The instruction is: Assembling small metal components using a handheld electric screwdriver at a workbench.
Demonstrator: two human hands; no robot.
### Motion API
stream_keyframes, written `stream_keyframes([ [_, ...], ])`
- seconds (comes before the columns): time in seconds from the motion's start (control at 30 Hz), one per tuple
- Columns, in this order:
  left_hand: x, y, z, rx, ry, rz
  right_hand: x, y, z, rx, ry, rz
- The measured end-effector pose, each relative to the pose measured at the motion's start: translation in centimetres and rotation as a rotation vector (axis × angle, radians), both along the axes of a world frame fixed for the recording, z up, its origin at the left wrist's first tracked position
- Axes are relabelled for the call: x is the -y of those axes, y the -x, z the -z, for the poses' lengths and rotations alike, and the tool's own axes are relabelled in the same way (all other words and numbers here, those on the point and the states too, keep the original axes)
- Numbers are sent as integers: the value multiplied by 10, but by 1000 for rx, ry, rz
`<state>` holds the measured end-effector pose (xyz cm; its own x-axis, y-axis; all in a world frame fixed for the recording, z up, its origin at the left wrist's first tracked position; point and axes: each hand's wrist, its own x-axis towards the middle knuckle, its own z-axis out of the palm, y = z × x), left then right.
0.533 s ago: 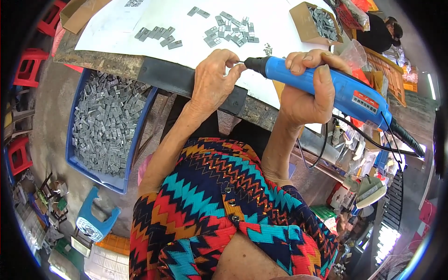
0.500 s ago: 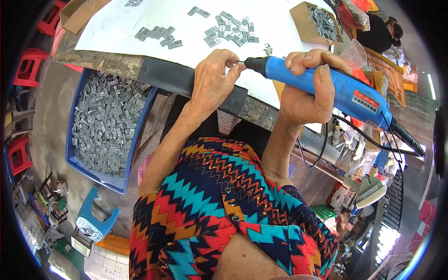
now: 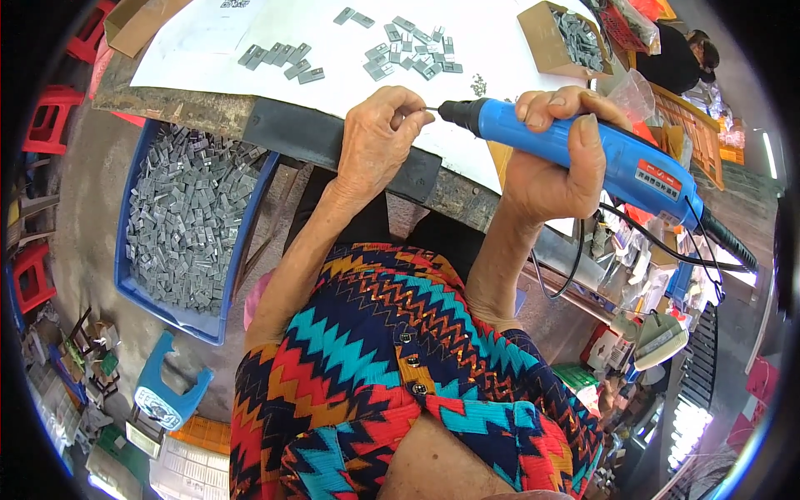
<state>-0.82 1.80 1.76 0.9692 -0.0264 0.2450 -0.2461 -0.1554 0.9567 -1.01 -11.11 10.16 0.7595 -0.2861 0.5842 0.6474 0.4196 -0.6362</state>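
Note:
My right hand (image 3: pixel 560 158) is wrapped round a blue electric screwdriver (image 3: pixel 621 165), held sideways above the table with its black nose to the left. A thin bit (image 3: pixel 432 109) sticks out of the nose and meets the fingertips of my left hand (image 3: pixel 377 137). Thumb and forefinger there are pinched together; whatever lies between them is too small or hidden to name. Beyond my hands, several grey rectangular parts (image 3: pixel 427 60) lie loosely grouped on the white sheet (image 3: pixel 350 52), with a row of similar parts (image 3: pixel 275 55) to their left. Tiny screw-like pieces (image 3: pixel 478 84) form a little heap near the screwdriver's nose.
A cardboard box (image 3: pixel 546 46) of grey parts stands at the far right. Left of my legs, a blue bin (image 3: pixel 218 327) is full of them. A black strip (image 3: pixel 293 137) covers the table's near edge. The screwdriver's cable (image 3: pixel 667 250) hangs at right; a blue stool (image 3: pixel 162 392) stands lower left.
The screwdriver and my right hand have shifted slightly right. My left hand has drawn a little to the left, still pinched at the bit's tip.

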Motion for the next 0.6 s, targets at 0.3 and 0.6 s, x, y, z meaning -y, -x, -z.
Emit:
stream_keyframes([
  [0.3, -1, 0, 1, -7, -39, 9, -1, 2, -1, -69, -16, 0],
  [0.6, 1, 1, 5, 69, -38, 26, -1, 2, -3, -122, 18, 33],
])
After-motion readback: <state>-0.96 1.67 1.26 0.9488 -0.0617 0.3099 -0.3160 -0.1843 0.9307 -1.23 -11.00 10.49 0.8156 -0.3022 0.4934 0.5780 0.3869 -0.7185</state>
